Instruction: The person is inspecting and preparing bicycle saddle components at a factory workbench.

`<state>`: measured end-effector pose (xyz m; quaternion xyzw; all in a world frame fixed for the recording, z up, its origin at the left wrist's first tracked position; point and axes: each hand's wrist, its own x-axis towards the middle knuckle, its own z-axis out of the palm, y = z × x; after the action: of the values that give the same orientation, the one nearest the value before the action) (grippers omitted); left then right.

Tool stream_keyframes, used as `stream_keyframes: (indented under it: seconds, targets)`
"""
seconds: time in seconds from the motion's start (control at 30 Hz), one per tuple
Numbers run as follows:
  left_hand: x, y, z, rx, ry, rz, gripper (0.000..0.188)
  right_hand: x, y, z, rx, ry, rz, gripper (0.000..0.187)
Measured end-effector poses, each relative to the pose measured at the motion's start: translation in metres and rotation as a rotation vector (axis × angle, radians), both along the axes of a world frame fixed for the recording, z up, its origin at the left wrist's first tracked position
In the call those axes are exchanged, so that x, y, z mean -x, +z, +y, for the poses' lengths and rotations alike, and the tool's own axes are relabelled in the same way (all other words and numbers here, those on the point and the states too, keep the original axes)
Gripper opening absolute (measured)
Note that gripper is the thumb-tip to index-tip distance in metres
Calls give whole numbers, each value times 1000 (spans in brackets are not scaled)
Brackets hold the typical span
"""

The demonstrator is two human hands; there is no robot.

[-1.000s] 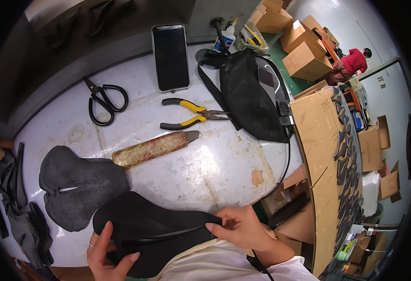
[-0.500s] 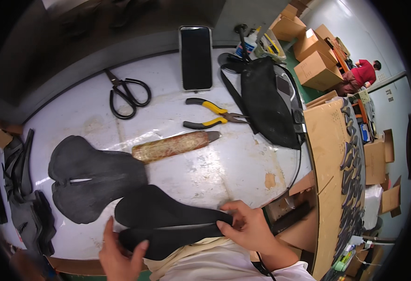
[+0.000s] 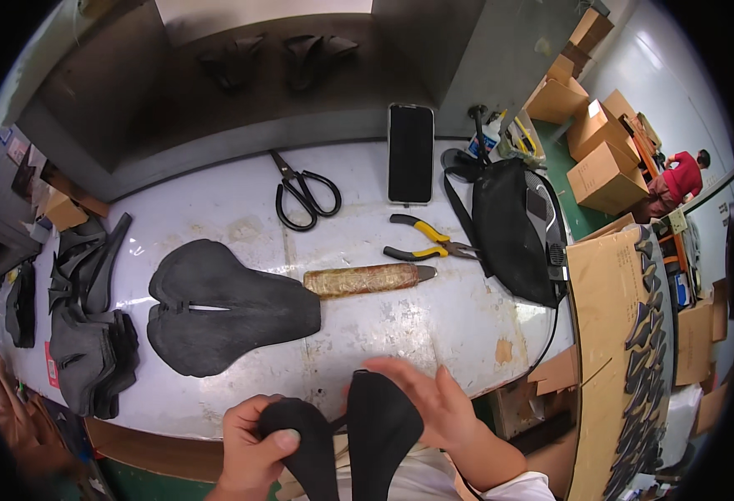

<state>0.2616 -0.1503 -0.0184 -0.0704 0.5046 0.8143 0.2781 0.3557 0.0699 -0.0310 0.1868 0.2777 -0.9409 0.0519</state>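
I hold a black bicycle saddle piece upright at the table's front edge, its two rear lobes toward me. My left hand grips the left lobe, thumb on top. Fingers spread, my right hand rests flat against the right lobe. A second black saddle piece lies flat on the white table just beyond my hands. Behind it lies a brown-wrapped tool with a metal tip.
Black scissors, a dark phone, yellow-handled pliers and a black bag lie further back. Black saddle parts are stacked at the left. Cardboard with more parts stands right; boxes and a person in red are beyond.
The saddle piece, lying flat across the table edge before, has been turned up on end toward me. My right hand has opened against it. The view shifted, so the table items sit lower.
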Motion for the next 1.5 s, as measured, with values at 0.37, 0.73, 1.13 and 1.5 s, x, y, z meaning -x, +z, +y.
stream_keyframes:
  seconds: [0.37, 0.73, 1.13, 1.5]
  targets:
    - [8, 109, 7, 359, -425, 1965, 22, 26, 48, 19, -1243, 66, 371, 34]
    - [-22, 50, 10, 511, -241, 1857, 24, 14, 49, 33, -796, -78, 633, 30]
    - [36, 45, -28, 348, -663, 394, 13, 11, 64, 43, -800, -13, 609, 36]
    - [14, -5, -1, -230, -687, -312, 16, 2, 13, 37, -845, 180, 250, 54]
